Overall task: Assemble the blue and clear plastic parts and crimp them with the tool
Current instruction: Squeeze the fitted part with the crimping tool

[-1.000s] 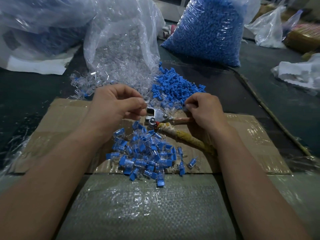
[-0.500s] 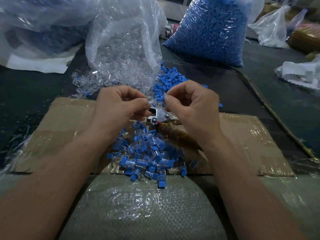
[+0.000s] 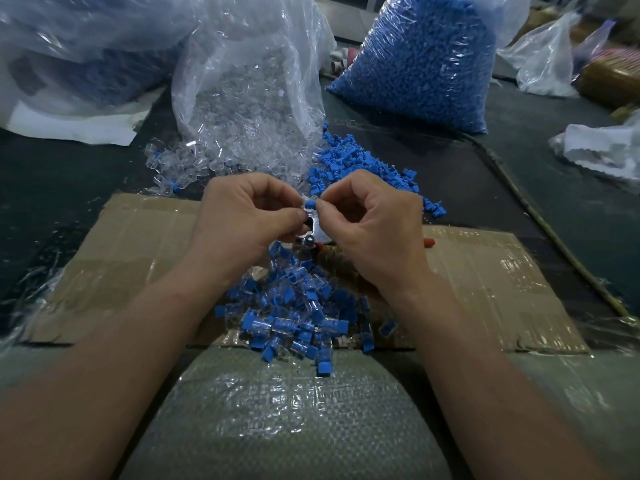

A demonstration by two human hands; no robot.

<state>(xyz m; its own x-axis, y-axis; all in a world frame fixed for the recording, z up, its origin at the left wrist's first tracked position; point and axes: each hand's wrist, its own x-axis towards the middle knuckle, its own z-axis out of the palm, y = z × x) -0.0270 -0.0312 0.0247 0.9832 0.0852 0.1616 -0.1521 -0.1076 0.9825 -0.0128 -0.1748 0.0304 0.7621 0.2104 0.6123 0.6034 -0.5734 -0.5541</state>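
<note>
Both hands meet over the cardboard (image 3: 138, 244). The right hand (image 3: 374, 223) pinches a blue part (image 3: 310, 203) at its fingertips, and the left hand (image 3: 242, 216) pinches the clear part (image 3: 304, 211) right against it, though that one's barely visible. The crimp tool (image 3: 313, 233) lies underneath, mostly hidden by the hands. Assembled pieces (image 3: 294, 313) are piled just nearer me.

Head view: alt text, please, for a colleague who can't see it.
The left hand and right hand meet, pinching a clear part and a blue part together above the crimping tool. Nearer lies a pile of assembled pieces on taped cardboard; a bag of clear parts and a bag of blue parts stand behind.
</note>
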